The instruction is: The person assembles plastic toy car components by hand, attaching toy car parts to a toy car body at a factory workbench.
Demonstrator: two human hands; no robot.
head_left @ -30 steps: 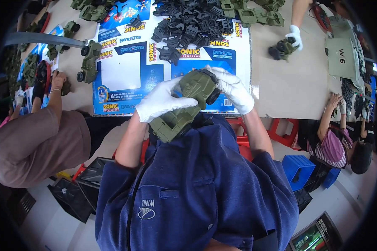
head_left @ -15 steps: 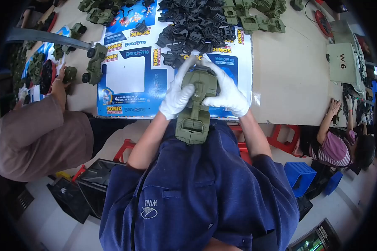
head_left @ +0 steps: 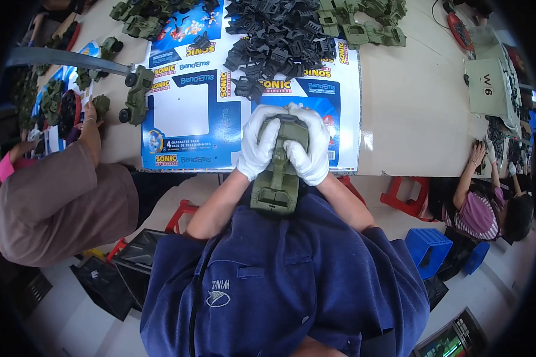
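An olive-green toy vehicle body is held in front of my chest, its near end over my lap. My left hand, in a white glove, grips its left side with the thumb on top. The white-gloved right hand closes round the other side, thumb also pressed on top. Both sets of fingers curl round the far end, where they partly hide it. Just beyond the hands a single black plastic part lies at the near edge of a heap of similar black parts.
Printed card sheets cover the table under the heap. Green toy vehicles stand at the left and back right. A metal bar crosses the left side. Co-workers sit at both sides; red stools and a blue crate are below.
Both hands and the toy vehicle have drawn nearer to my body, away from the black heap. The fingers now wrap more tightly round the far end, and the vehicle's tilt has changed.
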